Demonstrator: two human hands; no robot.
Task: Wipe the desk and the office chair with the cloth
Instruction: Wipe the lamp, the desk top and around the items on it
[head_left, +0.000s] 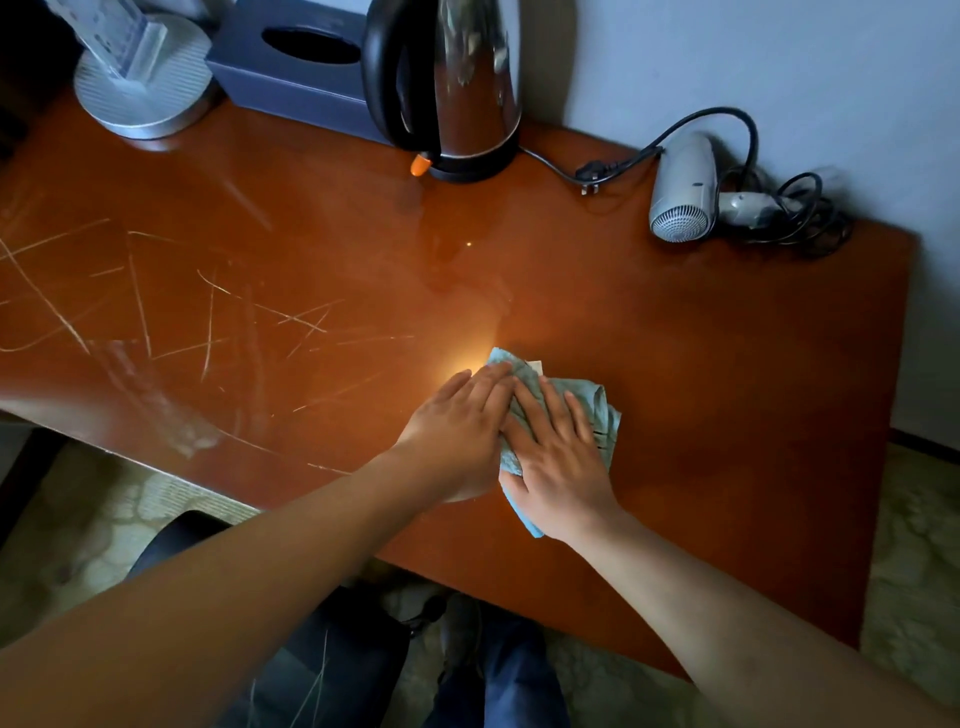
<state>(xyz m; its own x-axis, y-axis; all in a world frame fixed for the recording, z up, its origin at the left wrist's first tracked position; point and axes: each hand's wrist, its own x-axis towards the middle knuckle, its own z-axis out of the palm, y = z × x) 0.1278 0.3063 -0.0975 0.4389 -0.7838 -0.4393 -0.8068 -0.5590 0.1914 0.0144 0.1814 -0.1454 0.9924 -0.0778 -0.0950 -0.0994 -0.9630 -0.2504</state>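
A light blue cloth (605, 415) lies bunched on the reddish-brown desk (727, 389), near its front edge and right of centre. My left hand (457, 436) presses flat on the cloth's left part, fingers straight. My right hand (558, 457) lies flat on the cloth beside it, fingers spread and straight. The two hands touch side by side. The dark seat of the office chair (332, 649) shows below the desk's front edge, under my left forearm.
At the back of the desk stand a steel kettle (452, 88), a dark tissue box (291, 62) and a round silver base (143, 88). A grey hair dryer (683, 189) with coiled cord lies at the back right. The desk's left half is scratched.
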